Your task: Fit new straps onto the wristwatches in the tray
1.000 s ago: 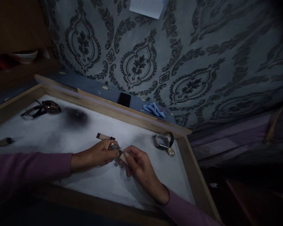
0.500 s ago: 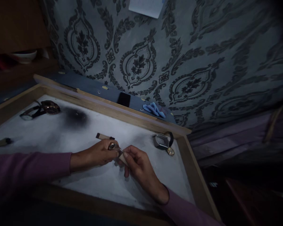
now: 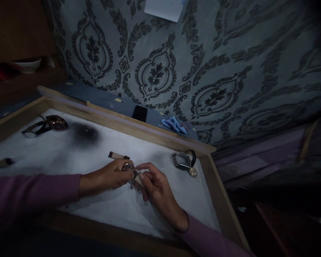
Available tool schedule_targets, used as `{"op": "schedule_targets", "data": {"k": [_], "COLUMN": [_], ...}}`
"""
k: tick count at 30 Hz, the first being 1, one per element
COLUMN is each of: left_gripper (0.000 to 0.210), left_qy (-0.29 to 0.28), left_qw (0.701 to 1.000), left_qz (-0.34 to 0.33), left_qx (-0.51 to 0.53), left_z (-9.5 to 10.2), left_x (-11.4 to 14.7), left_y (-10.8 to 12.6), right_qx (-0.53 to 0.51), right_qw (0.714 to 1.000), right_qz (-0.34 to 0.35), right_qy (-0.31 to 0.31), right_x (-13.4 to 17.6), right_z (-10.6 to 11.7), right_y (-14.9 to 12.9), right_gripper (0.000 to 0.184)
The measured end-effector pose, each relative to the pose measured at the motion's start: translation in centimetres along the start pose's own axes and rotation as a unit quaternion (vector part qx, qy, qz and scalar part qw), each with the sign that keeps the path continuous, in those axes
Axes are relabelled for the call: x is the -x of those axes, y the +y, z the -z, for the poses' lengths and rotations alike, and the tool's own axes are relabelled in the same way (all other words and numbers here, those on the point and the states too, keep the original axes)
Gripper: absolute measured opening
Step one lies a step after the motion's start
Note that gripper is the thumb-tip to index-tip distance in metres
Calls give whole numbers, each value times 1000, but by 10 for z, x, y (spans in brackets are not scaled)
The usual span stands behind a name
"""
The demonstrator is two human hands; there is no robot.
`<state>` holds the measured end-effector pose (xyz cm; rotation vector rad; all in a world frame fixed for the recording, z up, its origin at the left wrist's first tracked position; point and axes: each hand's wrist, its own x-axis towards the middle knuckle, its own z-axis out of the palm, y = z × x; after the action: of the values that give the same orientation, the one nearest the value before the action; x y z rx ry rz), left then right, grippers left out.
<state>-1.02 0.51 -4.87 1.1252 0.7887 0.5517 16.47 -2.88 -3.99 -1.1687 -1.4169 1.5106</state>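
My left hand (image 3: 113, 174) is closed around a round, shiny watch case (image 3: 128, 167), its thumb along the near side. Against the case's right side, my right hand (image 3: 156, 185) pinches a light tan watch strap (image 3: 139, 180) between thumb and fingers, with the index finger stretched toward the case. Whether the strap is joined to the case cannot be made out, as the fingertips cover that spot. Just beyond my left hand another strap piece (image 3: 118, 155), tan with dark ends, lies on the white surface.
A shallow wooden tray (image 3: 160, 137) surrounds the white work surface. Dark watches (image 3: 56, 122) lie at its far left. At the right are a silver watch case (image 3: 182, 160) and a small gold watch movement (image 3: 193, 172). A phone (image 3: 139, 113) and blue cloth (image 3: 173, 124) sit behind the rim.
My right index finger has straightened and lifted toward the watch case. Otherwise my hands hold nearly the same position, and the view has shifted very slightly.
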Motion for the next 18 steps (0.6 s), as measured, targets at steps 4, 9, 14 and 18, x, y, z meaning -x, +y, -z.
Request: {"op": "schedule_targets", "data": {"k": [4,9,14,18], "left_gripper": [22,24,24,20], "left_qy": [-3,2,4,-11], "left_qw": [1000,1000,1000,1000], "left_qz": [-3,2,0,10], "left_qx": [15,17,15,24], "left_z": [-1,-3,-3,-4], "left_x": [2,3,4,7], "left_y": [2,3,2,5], "right_qx": [-13,-13,-5,-2], "right_qw": [1000,1000,1000,1000], "right_qz": [-7,-7,8,13], "right_qy": [10,21,26,26], "right_x": [0,0,1,2], "right_z": [-1,-2,-3,-3], "right_y": [0,0,2,4], "right_gripper": [25,26,24,24]}}
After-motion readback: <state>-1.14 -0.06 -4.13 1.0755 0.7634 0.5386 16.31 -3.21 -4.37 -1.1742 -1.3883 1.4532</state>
